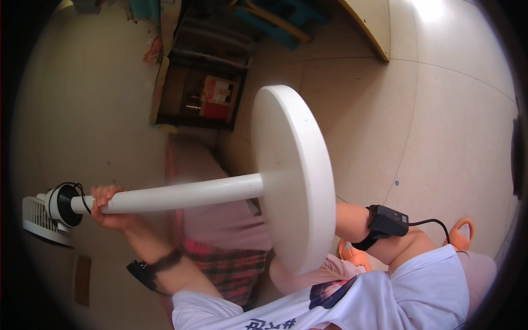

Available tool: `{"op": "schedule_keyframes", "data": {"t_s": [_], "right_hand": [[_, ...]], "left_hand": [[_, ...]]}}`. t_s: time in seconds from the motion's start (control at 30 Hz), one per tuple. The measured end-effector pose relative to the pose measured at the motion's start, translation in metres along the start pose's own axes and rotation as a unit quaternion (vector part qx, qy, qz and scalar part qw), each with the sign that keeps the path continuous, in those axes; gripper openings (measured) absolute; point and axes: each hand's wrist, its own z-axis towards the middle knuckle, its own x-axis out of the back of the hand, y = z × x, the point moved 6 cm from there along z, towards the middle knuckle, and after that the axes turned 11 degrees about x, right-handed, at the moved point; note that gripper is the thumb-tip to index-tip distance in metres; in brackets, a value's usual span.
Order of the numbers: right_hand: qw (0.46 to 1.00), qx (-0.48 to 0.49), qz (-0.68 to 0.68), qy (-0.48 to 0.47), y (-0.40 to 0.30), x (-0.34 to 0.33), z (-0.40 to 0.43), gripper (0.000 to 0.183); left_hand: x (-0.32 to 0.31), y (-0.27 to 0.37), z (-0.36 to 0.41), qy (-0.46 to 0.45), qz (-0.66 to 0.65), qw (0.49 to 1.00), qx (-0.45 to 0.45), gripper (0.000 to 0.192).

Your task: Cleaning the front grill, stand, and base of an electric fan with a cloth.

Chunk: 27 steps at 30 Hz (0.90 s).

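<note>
A white pedestal fan lies tipped on its side across the view, its pole (185, 194) almost level. My left hand (108, 206) is wrapped around the pole's upper end, just below the fan head (49, 214). A black cord (84, 198) loops around the head and neck close to my fingers. At the other end, the round white base (288, 177) is turned edge-on and faces right. My right forearm (352, 222) reaches behind this base, which hides my right hand, so its hold cannot be seen.
Behind the pole is a bed or bench with pink cloth (222, 225) and red plaid fabric (229, 268). A dark shelf (177, 95) holds a red box (215, 110). Orange slippers (460, 235) are by my legs on the tiled floor (449, 136). A wooden panel (371, 24) juts in above.
</note>
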Motion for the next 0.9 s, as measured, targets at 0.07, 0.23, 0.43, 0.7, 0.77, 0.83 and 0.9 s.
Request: {"op": "schedule_keyframes", "data": {"t_s": [0.07,0.23,0.43,0.7,0.77,0.83,0.9], "right_hand": [[0.998,0.018,0.033,-0.045,0.042,0.020,0.007,0.027],[0.996,0.007,0.020,-0.091,0.029,0.020,-0.006,0.030],[0.980,-0.052,0.149,-0.120,0.031,0.008,-0.011,0.032],[0.981,-0.087,0.150,0.090,0.026,0.091,-0.003,0.036],[0.981,-0.079,0.151,0.097,0.019,0.089,-0.009,0.033],[0.998,-0.052,-0.015,0.034,0.005,0.080,-0.010,0.029],[0.999,-0.033,-0.038,0.020,0.003,0.073,-0.006,0.032]], "left_hand": [[-0.007,-0.003,0.000,-0.010,0.010,1.000,-0.005,0.020],[-0.026,-0.011,0.004,-0.046,-0.004,0.999,0.003,0.021],[-0.033,-0.009,-0.004,0.015,0.046,0.999,0.001,0.017],[0.005,-0.003,0.001,0.225,0.135,0.965,0.007,0.011],[0.017,0.012,0.005,0.252,0.133,0.958,0.006,0.012],[0.029,0.027,0.012,0.280,0.141,0.949,0.021,0.013],[0.045,0.048,0.018,0.310,0.154,0.937,0.042,0.014]]}}
